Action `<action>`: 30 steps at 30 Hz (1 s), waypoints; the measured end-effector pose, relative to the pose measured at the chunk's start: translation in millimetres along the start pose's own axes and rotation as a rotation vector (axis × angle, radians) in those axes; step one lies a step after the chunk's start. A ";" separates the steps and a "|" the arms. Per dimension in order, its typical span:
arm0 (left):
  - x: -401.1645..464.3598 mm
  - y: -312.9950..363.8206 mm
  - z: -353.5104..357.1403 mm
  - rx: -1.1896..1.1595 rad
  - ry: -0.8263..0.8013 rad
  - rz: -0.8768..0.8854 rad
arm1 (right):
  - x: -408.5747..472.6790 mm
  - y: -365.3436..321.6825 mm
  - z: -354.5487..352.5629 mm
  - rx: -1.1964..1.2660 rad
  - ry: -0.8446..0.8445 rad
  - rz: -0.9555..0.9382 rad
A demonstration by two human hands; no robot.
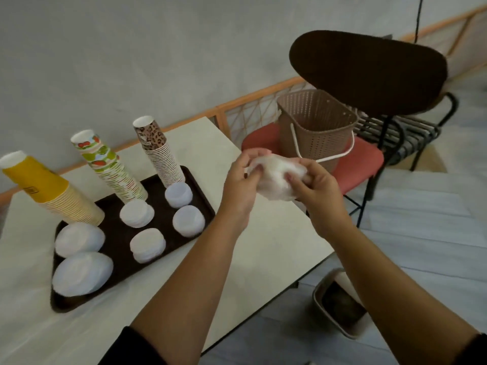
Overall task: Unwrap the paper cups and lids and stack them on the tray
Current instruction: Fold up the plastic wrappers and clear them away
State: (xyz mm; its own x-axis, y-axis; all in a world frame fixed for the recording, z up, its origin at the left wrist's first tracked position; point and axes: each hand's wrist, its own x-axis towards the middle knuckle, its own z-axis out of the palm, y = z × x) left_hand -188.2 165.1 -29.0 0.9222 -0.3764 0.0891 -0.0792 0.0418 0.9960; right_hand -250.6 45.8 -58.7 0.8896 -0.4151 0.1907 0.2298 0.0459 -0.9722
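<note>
Dim, flat indoor light, soft all over. Wide-angle bend curves the pale cream counter (pixel 263 248) edges and orange wooden rail (pixel 245 100) behind it. Slight blur throughout; faint shadows; mild sheen on counter's near-left part.

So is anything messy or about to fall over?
Nothing has spilled. The three cup stacks on the tray look tilted, most of all the yellow cup stack, though the wide lens may exaggerate it. Both hands hold a crumpled clear wrapper.

Bare table (pixel 263 248) right of the tray (pixel 203 204); cup stacks (pixel 160 156) crowd its far edge.
</note>
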 end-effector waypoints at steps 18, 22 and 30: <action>-66.8 -280.1 192.7 0.454 -0.555 -0.528 | -136.8 202.9 -244.4 -0.111 0.295 0.640; -75.3 -375.5 200.9 0.543 -0.557 -0.733 | -161.4 304.2 -241.6 -0.255 0.456 0.805; -85.5 -525.3 216.3 0.608 -0.639 -0.820 | -172.1 453.7 -250.2 -0.683 0.203 0.898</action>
State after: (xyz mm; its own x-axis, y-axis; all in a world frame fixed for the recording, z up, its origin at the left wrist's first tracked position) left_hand -307.4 -25.0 -557.9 0.4409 -0.4848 -0.7554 0.1187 -0.8027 0.5845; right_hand -398.3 -89.3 -566.7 0.5299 -0.6234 -0.5749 -0.7735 -0.0773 -0.6291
